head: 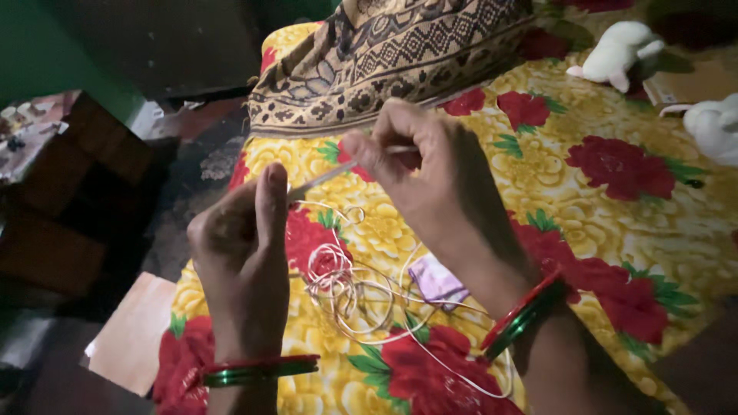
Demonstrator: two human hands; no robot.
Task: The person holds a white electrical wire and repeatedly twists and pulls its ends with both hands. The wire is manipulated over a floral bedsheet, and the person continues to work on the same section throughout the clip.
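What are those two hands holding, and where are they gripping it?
A thin pale strand, stretched between them: the left hand pinches its lower end, the right hand its upper end. The rest lies coiled on the floral cloth.

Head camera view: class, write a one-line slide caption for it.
Left hand and right hand pinch a taut white cord above its loose coils on a flowered sheet.

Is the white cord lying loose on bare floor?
No, the loose white cord lies coiled on the yellow cloth with red flowers, below both hands.
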